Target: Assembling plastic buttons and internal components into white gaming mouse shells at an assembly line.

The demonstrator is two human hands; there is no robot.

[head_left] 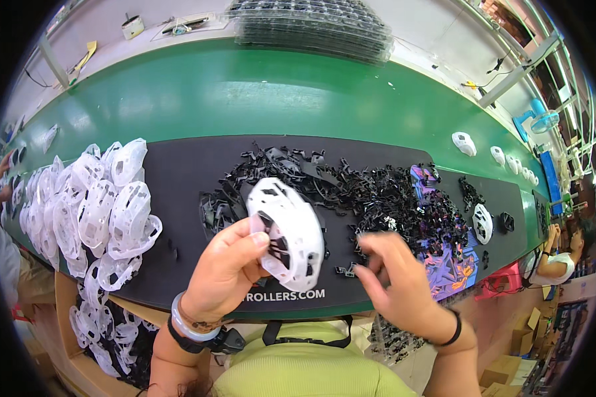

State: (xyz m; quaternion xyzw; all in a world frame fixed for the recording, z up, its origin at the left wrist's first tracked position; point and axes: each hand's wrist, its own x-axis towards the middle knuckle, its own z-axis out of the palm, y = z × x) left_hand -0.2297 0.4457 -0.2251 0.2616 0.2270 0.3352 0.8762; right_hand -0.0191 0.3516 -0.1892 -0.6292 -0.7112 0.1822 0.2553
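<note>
My left hand (224, 268) grips a white game controller shell (299, 238) above the black mat (185, 198). The shell is tilted, with cutouts along its face and dark parts inside it. Over the front of the mat, my right hand (400, 284) reaches in with thumb and index finger apart and nothing visible between them. A small black plastic part (345, 270) lies by its thumb. Behind both hands spreads a heap of small black plastic parts (384, 198). My right hand's other fingers are partly hidden.
Many white shells (96, 212) are piled at the left, with more in a cardboard box (66, 311) below. A colourful mat (453, 271) and a single white shell (482, 223) lie to the right. Clear trays (311, 30) are stacked at the back of the green table (179, 92). People sit at both sides.
</note>
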